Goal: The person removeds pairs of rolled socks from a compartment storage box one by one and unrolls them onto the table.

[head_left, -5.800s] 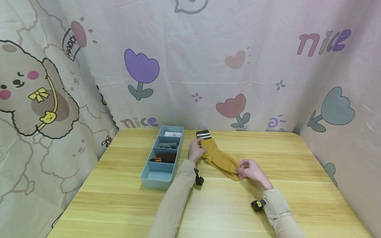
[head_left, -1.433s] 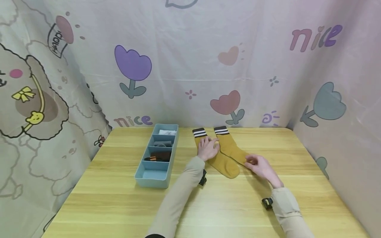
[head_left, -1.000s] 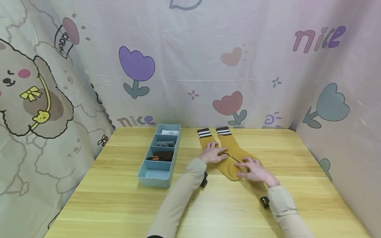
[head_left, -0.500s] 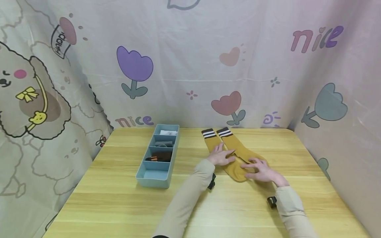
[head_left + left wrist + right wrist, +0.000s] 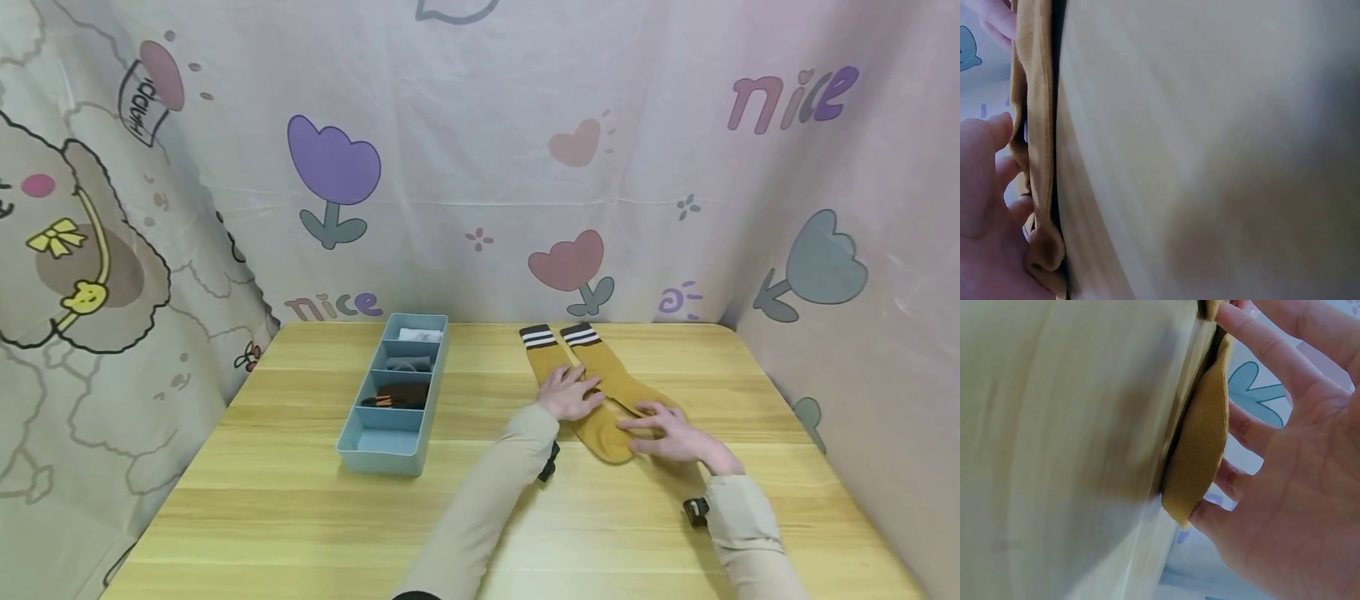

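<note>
Socks: 2 mustard-yellow socks lie side by side on the table (image 5: 300,517), cuffs toward the curtain (image 5: 465,125), feet angled toward the right; each cuff is dark brown with 2 white stripes.
Left sock (image 5: 606,439): flat, its rounded foot nearest the person.
Right sock (image 5: 606,363): just beside it, its foot partly under the right fingers.
Left hand (image 5: 567,397): fingers spread, resting on the leg of the left sock.
Right hand (image 5: 670,435): fingers spread, tips touching the foot of the right sock and the edge of the left sock's foot.
Organizer box (image 5: 381,461): light blue, 4 compartments in 1 row, left of the socks and well apart from them.
Compartment contents, from the far end: white folded cloth (image 5: 420,335), grey folded cloth (image 5: 408,364), dark brown bundle (image 5: 405,395) with orange stripes.
Sleeves: beige, on both arms.
</note>
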`<control>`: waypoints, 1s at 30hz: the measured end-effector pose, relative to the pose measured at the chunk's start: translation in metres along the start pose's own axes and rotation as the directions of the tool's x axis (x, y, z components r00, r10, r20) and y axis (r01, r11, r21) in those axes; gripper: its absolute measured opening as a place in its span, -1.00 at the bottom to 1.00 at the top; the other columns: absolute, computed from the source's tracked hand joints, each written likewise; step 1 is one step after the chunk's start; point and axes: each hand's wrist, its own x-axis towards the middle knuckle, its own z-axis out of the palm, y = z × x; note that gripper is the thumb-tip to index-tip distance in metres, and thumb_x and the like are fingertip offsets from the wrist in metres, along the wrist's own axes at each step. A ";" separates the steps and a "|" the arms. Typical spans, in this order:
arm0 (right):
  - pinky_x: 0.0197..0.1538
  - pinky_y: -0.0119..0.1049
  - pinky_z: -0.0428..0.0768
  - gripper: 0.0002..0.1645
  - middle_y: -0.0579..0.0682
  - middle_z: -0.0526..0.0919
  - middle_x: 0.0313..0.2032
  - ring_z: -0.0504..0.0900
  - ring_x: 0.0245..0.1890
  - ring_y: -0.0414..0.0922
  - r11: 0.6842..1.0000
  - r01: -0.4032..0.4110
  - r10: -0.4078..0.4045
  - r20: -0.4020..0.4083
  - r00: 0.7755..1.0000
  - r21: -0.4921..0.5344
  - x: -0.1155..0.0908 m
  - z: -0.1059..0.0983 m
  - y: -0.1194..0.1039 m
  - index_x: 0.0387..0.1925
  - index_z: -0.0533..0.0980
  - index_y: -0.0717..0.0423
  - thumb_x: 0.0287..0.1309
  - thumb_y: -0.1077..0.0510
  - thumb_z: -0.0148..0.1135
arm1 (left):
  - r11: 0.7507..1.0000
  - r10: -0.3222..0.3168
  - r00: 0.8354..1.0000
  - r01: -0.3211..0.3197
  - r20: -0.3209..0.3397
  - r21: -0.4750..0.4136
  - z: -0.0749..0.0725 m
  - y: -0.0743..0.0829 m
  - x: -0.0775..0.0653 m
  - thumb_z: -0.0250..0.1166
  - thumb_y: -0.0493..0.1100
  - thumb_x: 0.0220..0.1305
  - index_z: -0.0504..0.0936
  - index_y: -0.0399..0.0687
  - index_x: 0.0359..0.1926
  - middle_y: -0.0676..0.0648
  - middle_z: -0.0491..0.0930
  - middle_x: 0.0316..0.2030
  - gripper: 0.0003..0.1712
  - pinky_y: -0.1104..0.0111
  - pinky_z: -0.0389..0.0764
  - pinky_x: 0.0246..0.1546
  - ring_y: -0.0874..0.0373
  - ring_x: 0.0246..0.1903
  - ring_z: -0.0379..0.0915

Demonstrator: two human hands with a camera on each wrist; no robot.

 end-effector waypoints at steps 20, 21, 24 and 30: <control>0.17 0.58 0.17 -0.51 0.52 0.31 0.32 0.19 0.24 0.61 1.000 -0.026 0.026 -0.030 0.999 0.000 -0.012 0.000 0.010 0.10 0.64 0.14 0.16 0.02 0.38 | 0.998 -0.013 1.000 0.012 -0.016 -0.060 0.010 0.017 0.019 -0.31 0.31 0.55 0.16 0.46 0.53 0.11 -0.05 0.62 -0.38 0.27 -0.10 0.61 0.13 0.61 -0.19; 0.17 0.59 0.17 -0.51 0.52 0.31 0.32 0.19 0.25 0.61 1.000 -0.027 0.027 -0.029 0.999 0.003 -0.012 0.000 0.010 0.10 0.64 0.14 0.16 0.02 0.38 | 0.998 -0.011 1.000 0.010 -0.020 -0.062 0.010 0.017 0.019 -0.31 0.31 0.55 0.17 0.46 0.53 0.10 -0.05 0.62 -0.38 0.27 -0.10 0.61 0.13 0.61 -0.19; 0.16 0.60 0.17 -0.51 0.53 0.29 0.33 0.17 0.24 0.62 0.999 -0.030 0.030 -0.028 0.999 0.012 -0.014 -0.001 0.011 0.11 0.63 0.15 0.17 0.03 0.37 | 0.998 -0.006 1.000 0.004 -0.028 -0.068 0.010 0.019 0.021 -0.30 0.30 0.55 0.17 0.44 0.54 0.09 -0.07 0.62 -0.38 0.27 -0.10 0.61 0.14 0.61 -0.19; 0.16 0.60 0.15 -0.51 0.54 0.27 0.34 0.16 0.24 0.61 1.000 -0.024 0.024 -0.023 0.999 0.018 -0.015 -0.002 0.012 0.11 0.63 0.15 0.18 0.04 0.37 | 0.995 0.026 0.998 -0.031 -0.060 -0.097 0.011 0.017 0.021 -0.26 0.27 0.56 0.22 0.35 0.53 0.02 -0.04 0.62 -0.38 0.24 -0.08 0.61 0.10 0.61 -0.15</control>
